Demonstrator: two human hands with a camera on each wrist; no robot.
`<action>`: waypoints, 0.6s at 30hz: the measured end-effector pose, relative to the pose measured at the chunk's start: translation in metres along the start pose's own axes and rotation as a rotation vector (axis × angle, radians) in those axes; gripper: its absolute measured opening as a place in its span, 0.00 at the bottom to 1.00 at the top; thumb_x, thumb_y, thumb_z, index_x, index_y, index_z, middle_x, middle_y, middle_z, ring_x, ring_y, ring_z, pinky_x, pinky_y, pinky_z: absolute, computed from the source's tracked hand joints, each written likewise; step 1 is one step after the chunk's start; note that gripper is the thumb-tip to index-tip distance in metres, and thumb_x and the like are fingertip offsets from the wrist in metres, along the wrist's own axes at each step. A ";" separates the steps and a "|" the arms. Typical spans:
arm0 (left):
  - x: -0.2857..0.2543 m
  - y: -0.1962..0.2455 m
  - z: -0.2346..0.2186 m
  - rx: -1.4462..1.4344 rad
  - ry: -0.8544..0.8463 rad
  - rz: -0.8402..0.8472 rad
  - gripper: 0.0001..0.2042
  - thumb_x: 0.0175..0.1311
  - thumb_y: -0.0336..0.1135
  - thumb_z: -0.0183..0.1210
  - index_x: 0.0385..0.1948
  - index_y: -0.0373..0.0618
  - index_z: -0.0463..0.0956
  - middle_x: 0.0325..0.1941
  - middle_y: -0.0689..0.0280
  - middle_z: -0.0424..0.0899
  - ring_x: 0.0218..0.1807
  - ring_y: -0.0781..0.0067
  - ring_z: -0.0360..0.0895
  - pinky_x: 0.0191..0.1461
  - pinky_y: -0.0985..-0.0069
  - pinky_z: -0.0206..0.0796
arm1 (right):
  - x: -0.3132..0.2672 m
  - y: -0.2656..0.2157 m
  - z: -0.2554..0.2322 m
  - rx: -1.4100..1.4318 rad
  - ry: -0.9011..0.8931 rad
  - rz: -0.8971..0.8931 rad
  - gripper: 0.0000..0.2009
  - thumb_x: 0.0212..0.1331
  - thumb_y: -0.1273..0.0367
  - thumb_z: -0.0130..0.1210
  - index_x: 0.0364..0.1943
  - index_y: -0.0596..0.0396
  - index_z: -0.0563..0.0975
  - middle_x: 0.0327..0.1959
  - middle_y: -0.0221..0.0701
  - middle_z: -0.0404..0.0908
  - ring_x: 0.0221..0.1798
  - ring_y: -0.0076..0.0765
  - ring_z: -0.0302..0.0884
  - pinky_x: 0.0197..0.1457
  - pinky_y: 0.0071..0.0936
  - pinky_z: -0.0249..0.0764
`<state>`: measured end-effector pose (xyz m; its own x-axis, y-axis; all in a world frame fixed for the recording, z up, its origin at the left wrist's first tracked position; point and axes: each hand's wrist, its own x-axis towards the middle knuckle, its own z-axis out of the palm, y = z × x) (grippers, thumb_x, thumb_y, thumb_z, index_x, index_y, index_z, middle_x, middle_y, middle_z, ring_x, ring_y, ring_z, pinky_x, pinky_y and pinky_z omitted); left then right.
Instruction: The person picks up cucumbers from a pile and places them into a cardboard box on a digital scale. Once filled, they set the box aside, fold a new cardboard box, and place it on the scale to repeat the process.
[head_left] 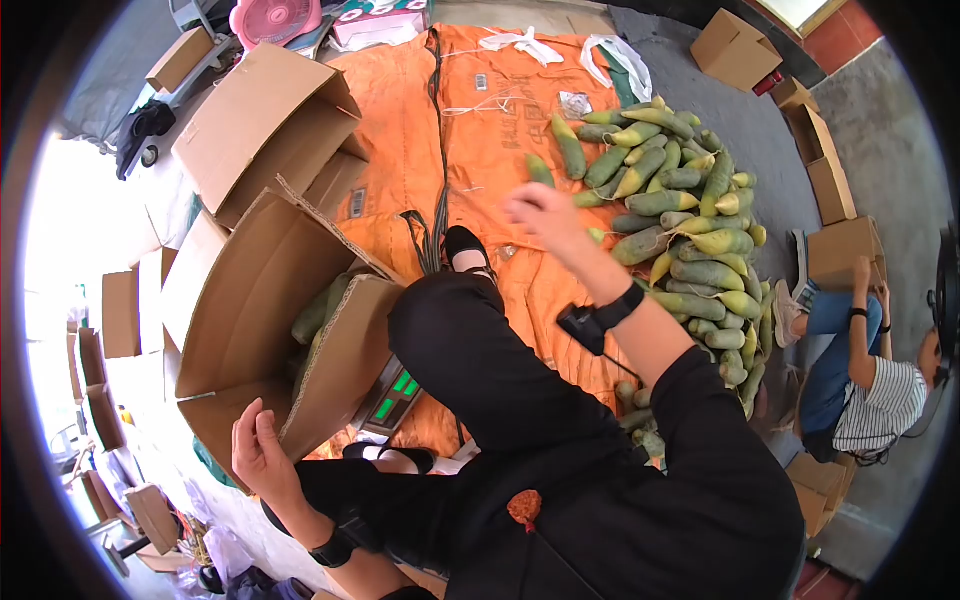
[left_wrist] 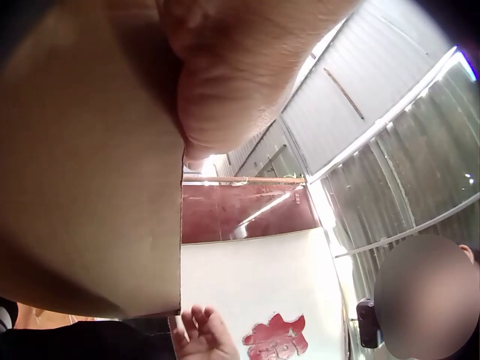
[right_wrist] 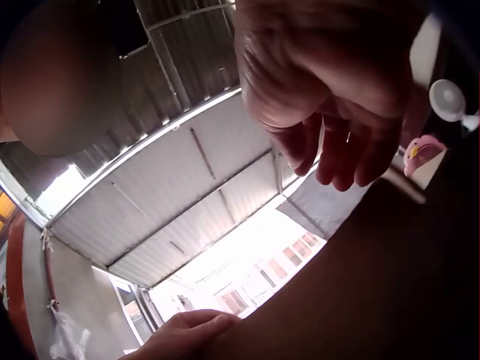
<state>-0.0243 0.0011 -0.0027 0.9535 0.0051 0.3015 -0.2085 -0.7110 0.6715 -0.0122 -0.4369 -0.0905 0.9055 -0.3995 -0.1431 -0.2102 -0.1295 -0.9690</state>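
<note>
My left hand (head_left: 268, 465) is at the near edge of an open cardboard box (head_left: 340, 350), its fingers loosely extended beside the cardboard. In the left wrist view that hand overlaps the box wall (left_wrist: 97, 187). Inside the box lie some green radishes (head_left: 312, 318), partly hidden by its walls. Under the box, a scale with a lit green display (head_left: 398, 395) shows at the right. My right hand (head_left: 548, 218) is raised over the orange sheet, left of a big pile of green radishes (head_left: 690, 240). Its fingers bend loosely with nothing in them, as the right wrist view shows.
Another open cardboard box (head_left: 265, 120) stands behind the first. A single radish (head_left: 540, 170) lies at the pile's left edge on the orange sheet (head_left: 390, 110). At the right, a person in a striped shirt (head_left: 885, 405) handles a small box (head_left: 845, 250). My knee (head_left: 430, 315) is beside the scale.
</note>
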 end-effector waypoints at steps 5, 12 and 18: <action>0.001 -0.006 0.000 -0.034 -0.014 -0.061 0.07 0.67 0.28 0.53 0.40 0.35 0.78 0.32 0.65 0.78 0.35 0.79 0.77 0.38 0.84 0.69 | -0.006 0.138 -0.126 0.116 0.544 0.403 0.08 0.58 0.68 0.56 0.38 0.56 0.79 0.31 0.28 0.79 0.29 0.24 0.77 0.25 0.20 0.67; 0.004 -0.009 0.003 -0.016 -0.010 -0.109 0.09 0.68 0.29 0.52 0.42 0.36 0.79 0.32 0.67 0.80 0.35 0.82 0.76 0.41 0.85 0.70 | -0.022 0.219 -0.213 0.443 1.036 0.564 0.14 0.64 0.73 0.46 0.51 0.68 0.66 0.46 0.46 0.75 0.40 0.43 0.81 0.29 0.28 0.76; 0.006 0.003 0.006 -0.030 0.018 -0.095 0.07 0.65 0.26 0.53 0.38 0.35 0.79 0.29 0.66 0.79 0.32 0.81 0.75 0.35 0.85 0.65 | -0.025 0.268 -0.240 0.854 0.737 0.416 0.11 0.66 0.71 0.43 0.46 0.66 0.68 0.43 0.38 0.70 0.54 0.43 0.69 0.52 0.37 0.72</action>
<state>-0.0175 -0.0052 -0.0026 0.9651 0.0843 0.2478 -0.1242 -0.6857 0.7172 -0.1793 -0.6800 -0.2980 0.3392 -0.7271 -0.5969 0.1283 0.6643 -0.7364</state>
